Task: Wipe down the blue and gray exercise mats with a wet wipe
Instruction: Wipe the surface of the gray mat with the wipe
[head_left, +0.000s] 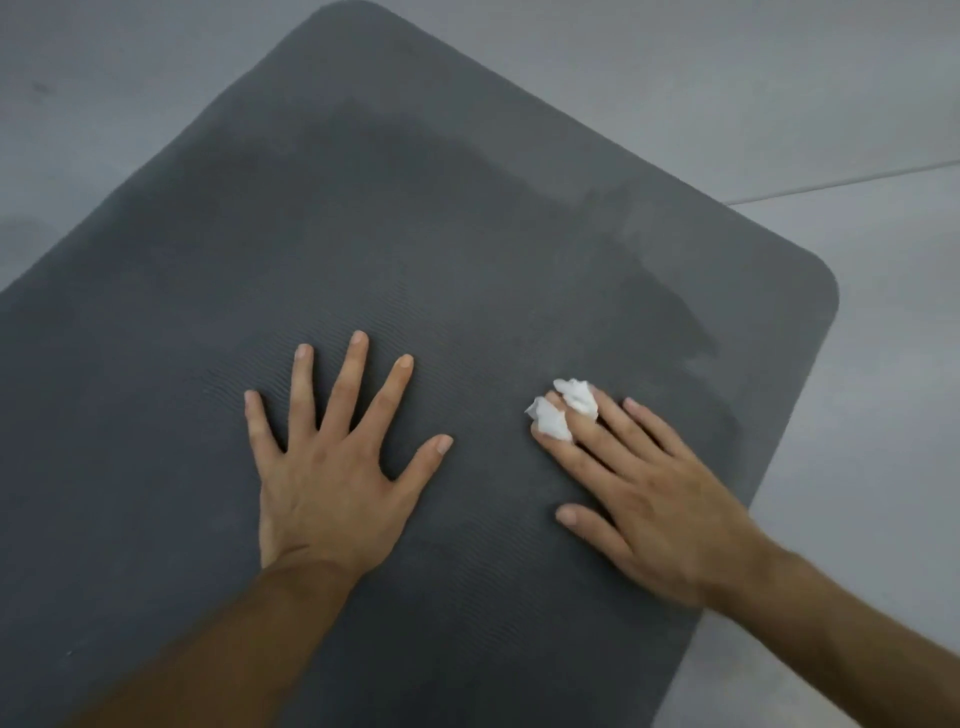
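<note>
**Hands flat on the gray mat, wipe pinned under the right fingers**

Gray mat (415, 234) lies unrolled on the pale floor (779, 78), set at an angle, with two rounded corners in view, one at the far end and one on the right. Its ribbed surface fills most of the view and runs out past the left and near edges of the picture.

The left hand (332, 488) rests palm down near the middle of the mat. It is fully open, with all five fingers straight and spread wide. It holds nothing and only presses on the mat.

The right hand (639, 493) lies palm down closer to the mat's right edge, just beside the left hand but apart from it. Its fingers are stretched out and close together, with the thumb held off to the side, and they press a crumpled white wet wipe (553, 426) against the mat. The wipe is bunched under the fingertips, and two white tufts poke up between and over the first fingers. From this view I cannot tell whether the fingers also nip the wipe between them. They look flat rather than curled.

Darker, damp-looking patches mark the mat beyond the right hand, toward the right corner and across the far half. A thin seam (841, 182) crosses the floor past the mat's right edge.
</note>
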